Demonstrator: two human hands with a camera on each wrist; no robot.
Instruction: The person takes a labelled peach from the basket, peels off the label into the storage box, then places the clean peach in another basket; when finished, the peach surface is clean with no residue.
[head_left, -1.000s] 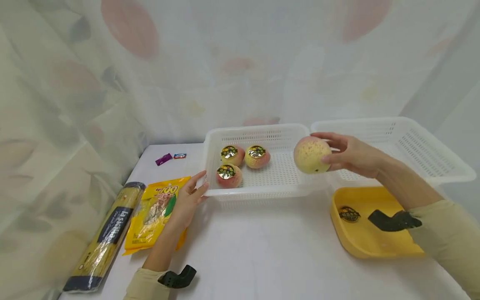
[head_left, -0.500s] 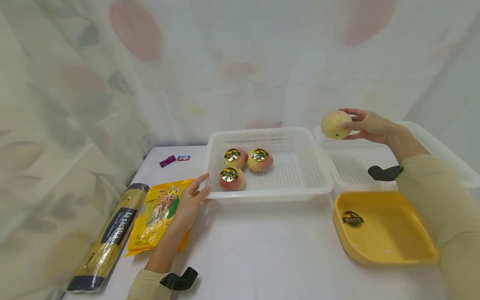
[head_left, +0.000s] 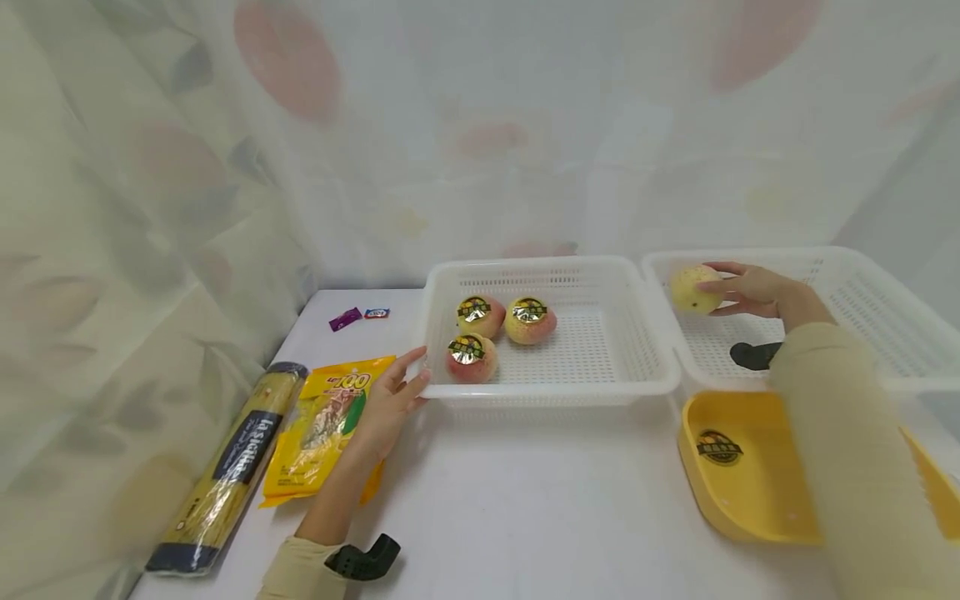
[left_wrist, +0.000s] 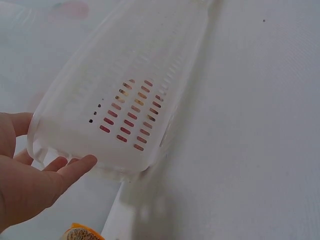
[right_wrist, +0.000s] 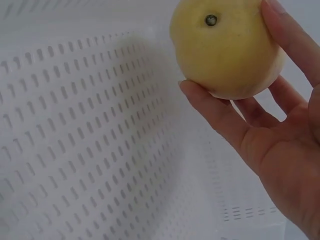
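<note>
Head view: right hand (head_left: 757, 293) has a yellow peach (head_left: 692, 290) pinched between thumb and fingers. Peach sits at the left end of the right-hand white basket (head_left: 870, 308), dark stem spot facing the near side. Right wrist view puts it over the perforated floor, a shadow on the mesh; can't tell if it touches the basket wall.

Left hand (head_left: 390, 408) is on the left end of the other white basket (head_left: 555, 389), fingers spread, thumb apart, fingertips at the rim and end wall. Left wrist view: red and yellow show through that basket's slots.

Inside the left-hand basket: three pink-yellow peaches (head_left: 530, 322) grouped at the left, each with a dark, shiny label. The two baskets stand side by side, near ends close together.

Yellow bin (head_left: 731, 492) just in front of the right basket, dark label on its inner wall, partly hidden by the right sleeve (head_left: 847, 450).

Left side of the white surface (head_left: 555, 492): long pasta pack (head_left: 232, 467) lying at a slant, yellow snack bag (head_left: 330, 425) beside it, partly behind the left forearm. Purple candy (head_left: 346, 319) and small blue-red candy (head_left: 377, 313) lie farther back.
</note>
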